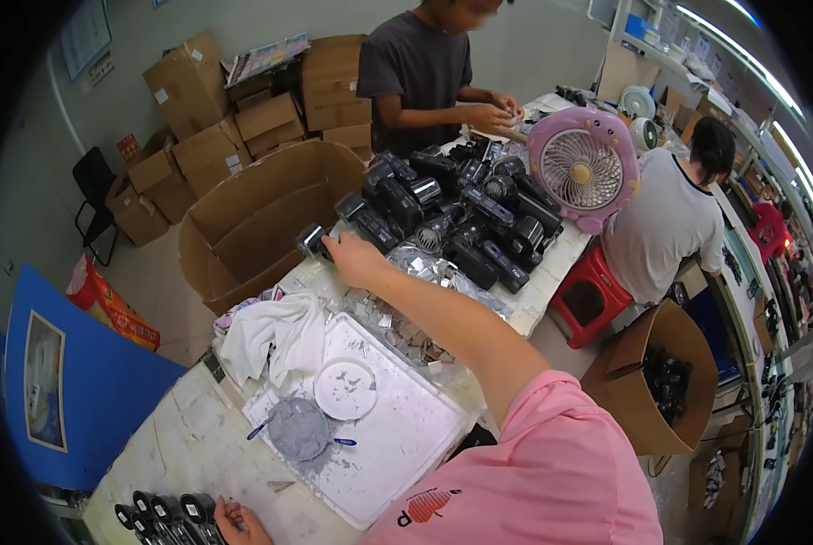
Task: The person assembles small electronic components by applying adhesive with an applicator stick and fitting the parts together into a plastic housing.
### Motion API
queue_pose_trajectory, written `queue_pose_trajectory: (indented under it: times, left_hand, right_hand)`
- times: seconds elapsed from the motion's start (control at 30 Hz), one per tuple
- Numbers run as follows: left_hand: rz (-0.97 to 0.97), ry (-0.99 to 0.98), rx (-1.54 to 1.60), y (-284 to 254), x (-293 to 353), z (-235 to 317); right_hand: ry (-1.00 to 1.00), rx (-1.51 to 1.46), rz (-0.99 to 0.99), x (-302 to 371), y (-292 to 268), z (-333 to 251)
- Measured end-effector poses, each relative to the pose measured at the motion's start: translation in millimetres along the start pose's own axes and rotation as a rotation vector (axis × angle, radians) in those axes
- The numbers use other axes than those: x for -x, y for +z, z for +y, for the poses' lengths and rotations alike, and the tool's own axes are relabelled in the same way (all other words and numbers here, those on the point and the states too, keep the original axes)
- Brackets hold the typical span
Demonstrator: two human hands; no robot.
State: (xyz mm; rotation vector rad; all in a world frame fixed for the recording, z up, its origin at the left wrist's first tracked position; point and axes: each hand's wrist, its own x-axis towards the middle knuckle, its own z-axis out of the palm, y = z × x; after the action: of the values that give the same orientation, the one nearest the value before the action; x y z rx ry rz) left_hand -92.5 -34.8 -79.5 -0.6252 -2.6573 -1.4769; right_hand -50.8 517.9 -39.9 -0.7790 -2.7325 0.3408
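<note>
Stretched out over the far left of the table, my right hand (356,261) is closed on a black handheld device (314,242) with a shiny rounded end. It is beside a large pile of similar black devices (461,204). At the lower left, my left hand (241,525) has loosely bent fingers with nothing seen in them. It is next to a row of black cylindrical devices (166,510). Between my arms lies a white tray (397,454), bearing a round white lid (345,389) and a tub of grey paste (299,429) with blue-handled tools.
A white cloth (279,336) and small metallic pieces (411,341) lie past the tray. Beyond the table edge stands a large open carton (270,204). A pink fan (581,168) is behind the pile. One co-worker (415,82) stands opposite; another (665,218) sits right.
</note>
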Motion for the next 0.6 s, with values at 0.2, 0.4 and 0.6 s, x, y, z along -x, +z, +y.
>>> queue_pose_trajectory:
  times: [0.2, 0.4, 0.6]
  left_hand:
    - [0.017, 0.051, 0.005, -1, 1, 3]
    - [0.048, 0.035, 0.006, -2, 2, 5]
    - [-0.011, 0.198, -0.039, -19, 4, 54]
  right_hand:
    - [0.035, 0.008, -0.030, 0, -6, -3]
    - [0.017, -0.164, 0.017, -7, 0, 7]
    - [0.181, -1.602, -0.171, 10, -39, -36]
